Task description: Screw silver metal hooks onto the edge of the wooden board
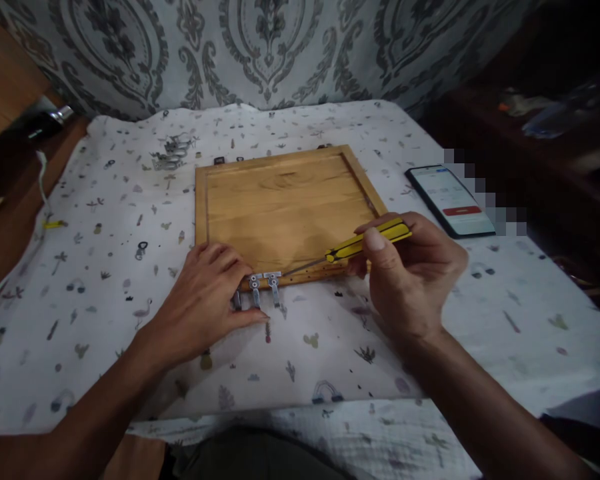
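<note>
A framed wooden board (pixel 280 207) lies flat on the cloth-covered table. Small metal hooks (pixel 273 287) with screw plates sit along its near edge, toward the left. My left hand (pixel 215 287) grips the board's near left edge, fingers on top and thumb below, partly covering another hook. In my right hand (pixel 405 273) is a screwdriver (pixel 370 240) with a yellow and black handle. Its tip reaches the plate of the rightmost hook; whether it touches a screw is too small to tell. Several small holes run along the edge to the right of that hook.
Loose metal hooks (pixel 173 152) are piled behind the board to the left. A phone (pixel 450 200) with a lit screen lies on the right. A white cable (pixel 43 180) hangs at the left edge. Behind the table is a patterned grey curtain (pixel 267 50).
</note>
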`<action>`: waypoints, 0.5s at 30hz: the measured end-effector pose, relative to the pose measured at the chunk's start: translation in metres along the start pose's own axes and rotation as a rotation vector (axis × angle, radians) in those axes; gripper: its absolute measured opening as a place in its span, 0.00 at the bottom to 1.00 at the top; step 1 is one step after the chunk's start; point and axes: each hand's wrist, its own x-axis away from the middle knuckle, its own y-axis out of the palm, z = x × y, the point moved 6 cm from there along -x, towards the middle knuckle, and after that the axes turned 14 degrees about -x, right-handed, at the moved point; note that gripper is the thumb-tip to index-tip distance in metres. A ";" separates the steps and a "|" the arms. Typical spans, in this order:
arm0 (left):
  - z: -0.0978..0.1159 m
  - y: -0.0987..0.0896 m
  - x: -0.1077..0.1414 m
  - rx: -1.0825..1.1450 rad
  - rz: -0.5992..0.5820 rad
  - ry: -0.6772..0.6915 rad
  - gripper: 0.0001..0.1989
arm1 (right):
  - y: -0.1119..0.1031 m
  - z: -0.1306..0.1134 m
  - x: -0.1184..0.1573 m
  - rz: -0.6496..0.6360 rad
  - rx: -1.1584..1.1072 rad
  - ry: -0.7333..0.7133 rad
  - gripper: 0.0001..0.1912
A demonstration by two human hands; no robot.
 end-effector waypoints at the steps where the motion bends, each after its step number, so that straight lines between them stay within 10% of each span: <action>1: -0.002 -0.001 0.000 0.001 0.005 -0.006 0.26 | 0.000 0.000 0.000 -0.003 -0.005 -0.005 0.13; 8: -0.016 -0.010 0.000 0.084 0.028 -0.048 0.29 | 0.001 -0.002 -0.001 -0.008 0.000 -0.035 0.13; 15: 0.012 -0.007 -0.006 0.013 0.093 0.008 0.27 | 0.001 -0.004 -0.001 -0.012 0.003 -0.025 0.13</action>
